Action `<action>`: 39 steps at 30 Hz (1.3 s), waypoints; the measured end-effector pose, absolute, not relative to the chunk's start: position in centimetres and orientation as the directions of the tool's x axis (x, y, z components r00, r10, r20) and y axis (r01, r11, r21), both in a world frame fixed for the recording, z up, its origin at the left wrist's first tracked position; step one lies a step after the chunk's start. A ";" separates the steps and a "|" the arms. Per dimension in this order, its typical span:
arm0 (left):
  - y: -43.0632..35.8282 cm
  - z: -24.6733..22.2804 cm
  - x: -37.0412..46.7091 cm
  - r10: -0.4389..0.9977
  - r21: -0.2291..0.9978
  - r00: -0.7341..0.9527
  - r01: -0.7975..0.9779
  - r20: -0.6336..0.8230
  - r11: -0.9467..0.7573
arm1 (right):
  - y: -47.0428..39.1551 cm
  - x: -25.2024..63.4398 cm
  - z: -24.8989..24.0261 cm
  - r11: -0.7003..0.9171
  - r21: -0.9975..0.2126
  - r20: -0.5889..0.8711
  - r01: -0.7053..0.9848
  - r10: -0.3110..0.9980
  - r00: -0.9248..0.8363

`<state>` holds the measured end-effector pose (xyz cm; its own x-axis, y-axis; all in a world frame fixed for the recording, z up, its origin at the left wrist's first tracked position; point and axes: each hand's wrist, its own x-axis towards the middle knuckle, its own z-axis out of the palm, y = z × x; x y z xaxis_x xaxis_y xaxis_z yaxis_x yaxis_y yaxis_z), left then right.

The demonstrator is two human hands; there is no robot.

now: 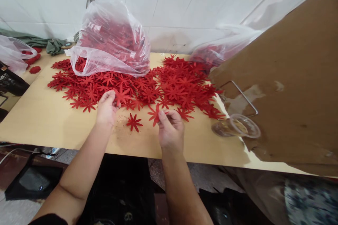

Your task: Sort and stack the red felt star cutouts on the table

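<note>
My left hand (107,107) is closed with a red flower-shaped cutout (123,95) pinched at its fingertips, close to the near edge of the heap. In my right hand (171,128), thumb and fingers pinch another red flower-shaped piece (154,114) by its side. Between the two hands a single darker red flower cutout (134,122) lies flat on the table. Behind them spreads a wide heap of the same red pieces (176,81), many overlapping. A clear plastic bag (113,38) full of red pieces rests on the back of the heap.
A large brown cardboard sheet (287,77) leans on the right of the table (66,126). Beside it a clear plastic cup (232,126) lies tipped over. A second bag (224,47) is at the back right. A black container (12,81) stands at the left edge.
</note>
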<state>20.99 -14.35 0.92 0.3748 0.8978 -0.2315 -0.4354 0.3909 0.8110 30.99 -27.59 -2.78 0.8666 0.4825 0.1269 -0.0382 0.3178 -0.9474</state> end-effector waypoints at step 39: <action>-15.9 -1.9 19.5 0.826 0.996 0.556 -0.065 0.091 -0.066 | -25.9 30.5 -4.0 -0.299 -0.521 0.227 0.800 0.855 0.467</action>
